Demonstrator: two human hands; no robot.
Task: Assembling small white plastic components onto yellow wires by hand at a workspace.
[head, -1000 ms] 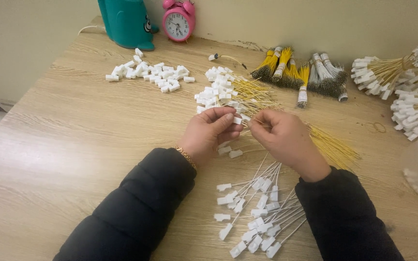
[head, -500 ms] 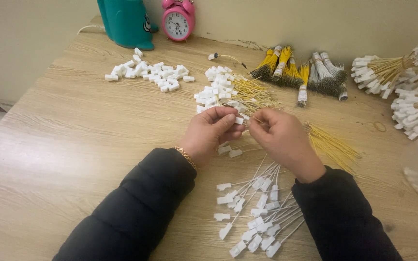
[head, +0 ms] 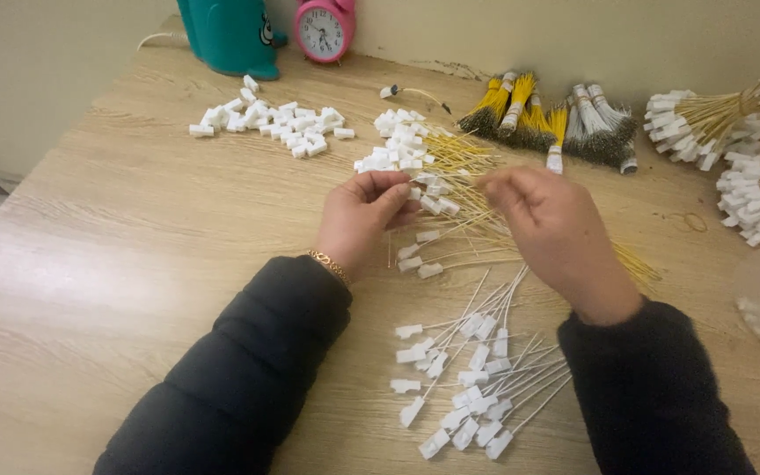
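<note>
While the left hand (head: pixel 364 214) pinches a white connector (head: pixel 395 183) and the right hand (head: pixel 549 224) pinches a yellow wire (head: pixel 459 186) above the table (head: pixel 134 246) centre, a slip could drop either into the loose pile (head: pixel 437 202) beneath.

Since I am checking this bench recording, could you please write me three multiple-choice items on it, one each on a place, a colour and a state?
1. Where does the pink alarm clock stand?
A. at the table's far edge, by the wall
B. beside the right sleeve
C. on the floor

2. What colour are the wires in the loose pile beyond the hands?
A. blue
B. yellow
C. red

3. How is the left hand?
A. flat on the table
B. out of sight
C. raised, fingers pinched on a small white piece

Key: 1 A, the clock stands next to the teal container; 2 B, the strands look yellow; 3 C, the fingers close on white plastic.
</note>
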